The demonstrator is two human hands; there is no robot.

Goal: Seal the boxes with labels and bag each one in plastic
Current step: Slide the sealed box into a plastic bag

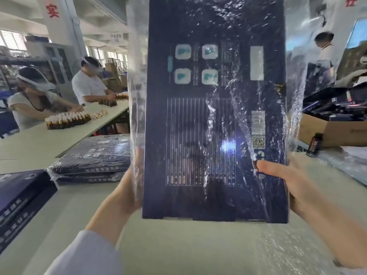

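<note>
Standing upright between both hands, the box in its plastic bag is gripped at its near corners by the left hand and the right hand.

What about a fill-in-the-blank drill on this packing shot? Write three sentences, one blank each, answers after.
1. The left hand and right hand hold the dark blue box upright, covered by a clear ____ bag.
2. The right hand's ____ presses the box's printed face just below the QR code.
3. On the table, left of the held box, lies a stack of ____ bagged boxes.
Missing words: plastic; thumb; two.
</note>
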